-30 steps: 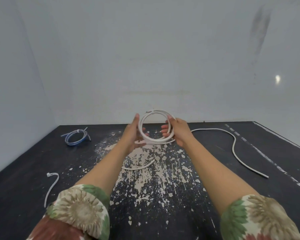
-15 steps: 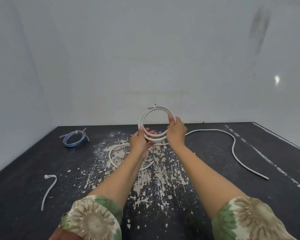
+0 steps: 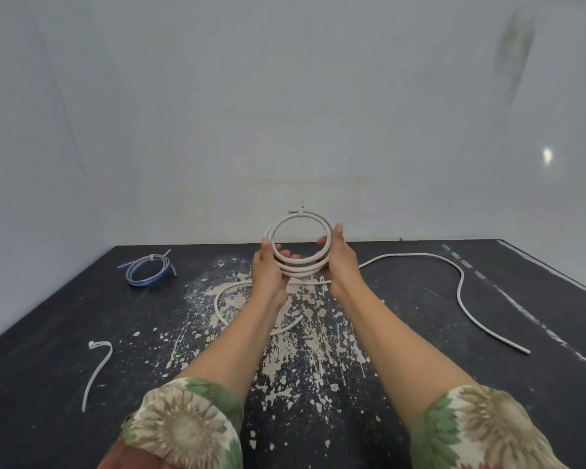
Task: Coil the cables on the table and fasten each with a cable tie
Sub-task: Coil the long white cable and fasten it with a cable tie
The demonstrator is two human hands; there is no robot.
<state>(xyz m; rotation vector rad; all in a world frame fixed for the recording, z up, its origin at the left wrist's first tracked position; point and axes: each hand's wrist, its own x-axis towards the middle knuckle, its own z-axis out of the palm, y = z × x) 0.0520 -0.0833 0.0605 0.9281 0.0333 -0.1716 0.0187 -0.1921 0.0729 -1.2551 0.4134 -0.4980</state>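
Blue cable at ten o'clock looks already tied; both hands grip the half-wound white cable, loose tail trailing toward three o'clock.

I log one dark black counter, its paint chipped to pale flecks down the middle. On it: a coiled blue cable bound with a white tie, far left; a loose white plastic cable tie, near left; the slack white round cable trailing right.
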